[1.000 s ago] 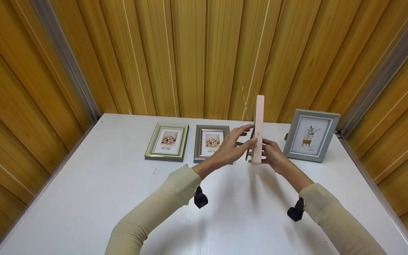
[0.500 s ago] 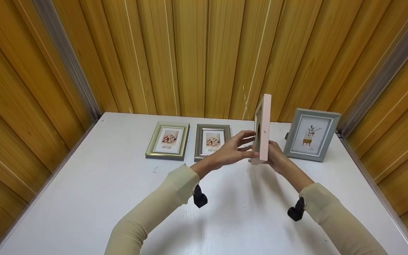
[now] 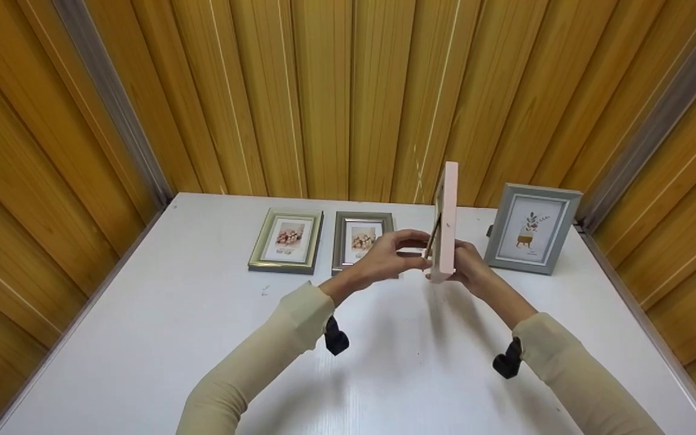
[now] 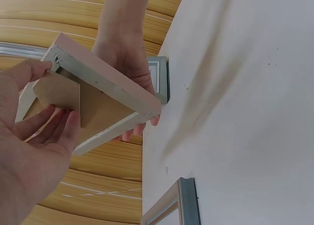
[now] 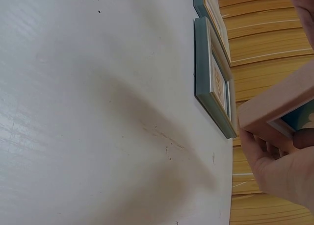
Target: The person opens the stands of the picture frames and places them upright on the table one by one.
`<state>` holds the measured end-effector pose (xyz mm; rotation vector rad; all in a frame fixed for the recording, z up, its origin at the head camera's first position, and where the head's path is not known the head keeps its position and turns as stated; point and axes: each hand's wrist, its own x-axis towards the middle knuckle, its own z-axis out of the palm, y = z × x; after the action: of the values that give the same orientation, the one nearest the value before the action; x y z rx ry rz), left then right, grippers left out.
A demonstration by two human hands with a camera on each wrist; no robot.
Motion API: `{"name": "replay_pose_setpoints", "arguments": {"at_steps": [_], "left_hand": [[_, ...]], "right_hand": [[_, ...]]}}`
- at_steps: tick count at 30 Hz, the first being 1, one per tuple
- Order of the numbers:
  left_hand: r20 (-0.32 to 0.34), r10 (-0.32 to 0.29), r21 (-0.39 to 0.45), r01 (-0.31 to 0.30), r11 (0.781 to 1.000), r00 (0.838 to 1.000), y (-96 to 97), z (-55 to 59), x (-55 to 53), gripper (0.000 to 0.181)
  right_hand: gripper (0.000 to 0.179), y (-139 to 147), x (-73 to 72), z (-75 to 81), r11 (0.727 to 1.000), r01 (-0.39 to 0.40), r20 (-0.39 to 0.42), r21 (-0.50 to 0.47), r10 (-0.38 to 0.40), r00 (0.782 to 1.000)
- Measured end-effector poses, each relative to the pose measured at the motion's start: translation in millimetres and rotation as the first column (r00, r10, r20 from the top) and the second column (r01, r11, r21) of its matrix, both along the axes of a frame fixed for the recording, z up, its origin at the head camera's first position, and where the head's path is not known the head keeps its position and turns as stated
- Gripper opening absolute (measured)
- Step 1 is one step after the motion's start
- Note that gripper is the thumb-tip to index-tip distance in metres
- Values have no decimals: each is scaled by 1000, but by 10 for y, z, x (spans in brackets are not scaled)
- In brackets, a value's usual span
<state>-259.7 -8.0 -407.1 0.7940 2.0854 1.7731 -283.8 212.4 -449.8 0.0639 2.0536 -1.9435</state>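
A pink photo frame (image 3: 449, 223) is held upright above the table, almost edge-on in the head view, its back turned to the left. My right hand (image 3: 469, 266) grips its lower part from the right; in the right wrist view the thumb lies over the front edge. With thumb and fingers, my left hand (image 3: 381, 261) pinches the brown stand flap (image 4: 58, 90) on the frame's back. That flap tilts out from the brown backing in the left wrist view. The picture side is mostly hidden.
On the white table (image 3: 215, 338), a gold frame (image 3: 286, 240) and a grey-brown frame (image 3: 361, 232) lie picture up, left of the hands. A grey-green frame (image 3: 530, 228) stands upright at the right. Wood-patterned walls (image 3: 324, 96) close in the back and sides.
The pink frame has turned slightly, showing more of its back. My left hand has shifted from the frame's edge to the stand flap, which angles out more than half a second ago.
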Motion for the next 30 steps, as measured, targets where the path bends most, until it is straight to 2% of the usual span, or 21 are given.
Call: {"name": "replay_pose_setpoints", "arguments": {"at_steps": [7,10,15,18,24,30], "left_hand": [[-19,30,22,-29,999,999,-51,-25,-27,49],[-33,45,1,-45,999,998,-88,-29,-40,49],[-68,50,-72,-55,996,996,-175,-8,-68,44],[-88,41,-95,-50,994,995,-222,7,-79,41],[-135,21,-116,-37,993,991,-247,11,-89,39],[-187,-7,-124,-16,992,982,-239,6,-68,42]], "right_hand": [[50,12,-6,-24,999,-18,16,-43,19,1000],[52,13,19,-3,998,-37,12,-50,37,999],[73,-17,137,126,989,-133,-14,-61,133,991],[80,-40,207,207,980,-191,-16,-57,190,982],[72,-67,232,256,981,-187,-3,-53,187,982],[68,-52,137,128,983,-138,-14,-124,137,990]]}}
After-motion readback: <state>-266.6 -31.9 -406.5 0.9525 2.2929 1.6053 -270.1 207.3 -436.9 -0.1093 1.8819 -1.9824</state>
